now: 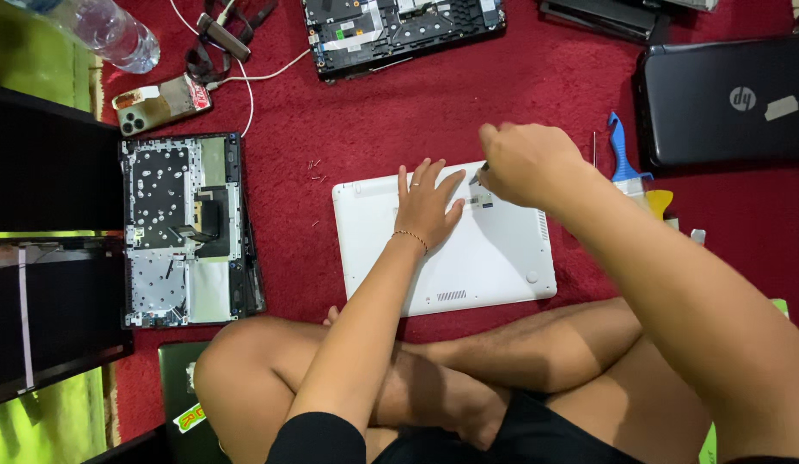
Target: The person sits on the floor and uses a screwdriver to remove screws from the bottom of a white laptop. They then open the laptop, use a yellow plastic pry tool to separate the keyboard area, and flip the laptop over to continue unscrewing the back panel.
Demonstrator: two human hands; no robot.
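Seated cross-legged on the red carpet (pixel 468 94), you press your left hand (pixel 427 206), fingers spread flat, on the upturned white laptop (pixel 468 258) just before your knees, its long axis running left to right. Your right hand (pixel 524 161) is fisted around a thin screwdriver (pixel 478 176), tip angled down-left onto the laptop's base.

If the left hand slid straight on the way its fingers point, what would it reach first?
Probably the tool tip held by the right hand, just beyond the left hand fingertips on the white laptop base; depth is unclear.
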